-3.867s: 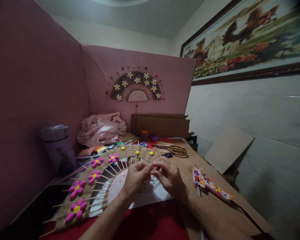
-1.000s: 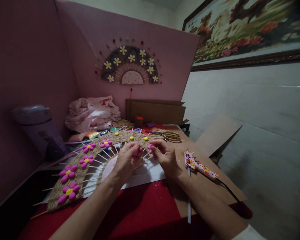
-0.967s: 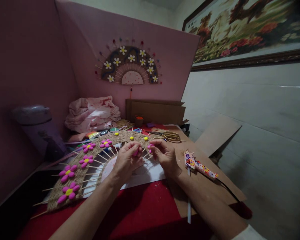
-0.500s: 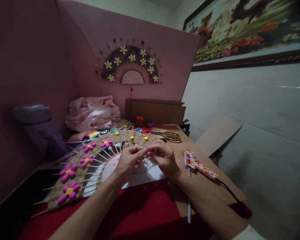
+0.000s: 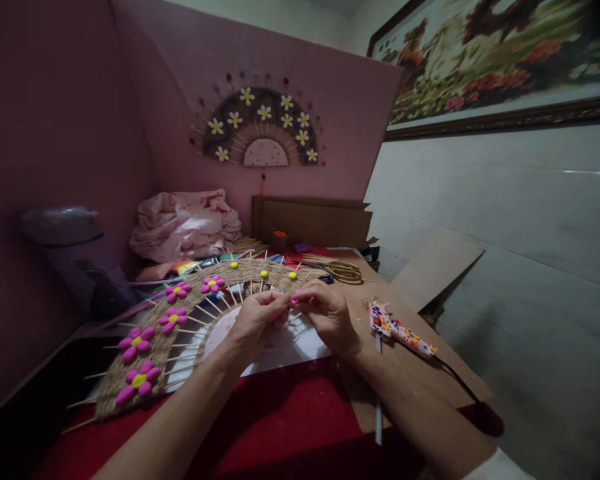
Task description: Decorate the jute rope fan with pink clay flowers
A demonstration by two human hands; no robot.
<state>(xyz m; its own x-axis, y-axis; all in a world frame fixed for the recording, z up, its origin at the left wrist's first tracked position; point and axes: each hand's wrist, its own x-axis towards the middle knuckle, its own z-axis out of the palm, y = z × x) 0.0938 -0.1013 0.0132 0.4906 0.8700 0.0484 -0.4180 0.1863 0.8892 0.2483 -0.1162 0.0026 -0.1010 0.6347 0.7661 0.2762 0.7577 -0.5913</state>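
Observation:
Fingertip to fingertip, my hands meet over the fan-shaped craft. A small lump of pink modelling clay point(image 5: 294, 301) shows between them. My right hand point(image 5: 329, 317) pinches it with thumb and forefinger. My left hand point(image 5: 263, 323) is closed in a pinch against the same lump, its lower fingers curled. Beneath lies the fan of wound twine point(image 5: 183, 343) on thin sticks, with several pink clay flowers point(image 5: 137, 343) on its left half. Yellow clay dots point(image 5: 264, 274) sit without petals along its top. My hands hide the fan's right side.
A glue gun in flowered cloth point(image 5: 400, 330), its glue stick hanging down, lies on brown board point(image 5: 430, 380) at right. Gold-handled scissors point(image 5: 343, 271) rest behind my right hand. Pink cloth point(image 5: 185, 227) is heaped at back left. A finished fan point(image 5: 260, 127) hangs on the pink panel.
Both hands stay nearly in place. The pink lump and fingertips have shifted slightly left and down as the fingers work it. Nothing else has moved.

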